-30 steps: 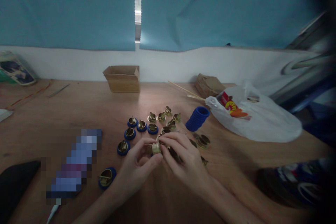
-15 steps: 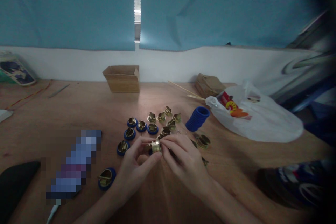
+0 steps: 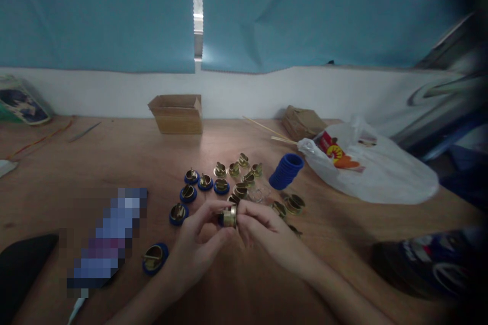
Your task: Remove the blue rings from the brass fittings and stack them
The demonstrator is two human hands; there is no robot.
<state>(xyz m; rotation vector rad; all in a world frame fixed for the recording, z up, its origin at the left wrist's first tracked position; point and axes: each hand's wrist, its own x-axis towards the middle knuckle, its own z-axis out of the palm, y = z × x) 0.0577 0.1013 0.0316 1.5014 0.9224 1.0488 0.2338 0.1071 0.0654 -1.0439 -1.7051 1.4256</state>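
My left hand (image 3: 196, 249) grips a small round brass fitting (image 3: 230, 217) between thumb and fingers, tipped on its side. My right hand (image 3: 272, 233) pinches the fitting's flanged right rim, its fingertips closed there. Part of the fitting is hidden by my fingers. Just beyond the hands stand several bare brass fittings (image 3: 240, 191) with raised crosspieces. Several more, such as this blue-ringed fitting (image 3: 205, 182), lie to their left. One larger-looking blue-ringed fitting (image 3: 154, 259) rests by my left forearm. A leaning stack of blue rings (image 3: 286, 171) and some clear rings (image 3: 260, 194) are to the right.
At the back stand an open cardboard box (image 3: 179, 121) and a brown package (image 3: 303, 122). A white plastic bag (image 3: 389, 172) lies to the right, a dark-labelled bottle (image 3: 427, 264) nearer. On the left are a blurred-out phone-like device (image 3: 110, 238) with a cable and a black object (image 3: 26, 269).
My right hand has shifted slightly, its fingers drawing together at the rim. The brass fitting has moved a little to the right, and the clear rings show more fully.
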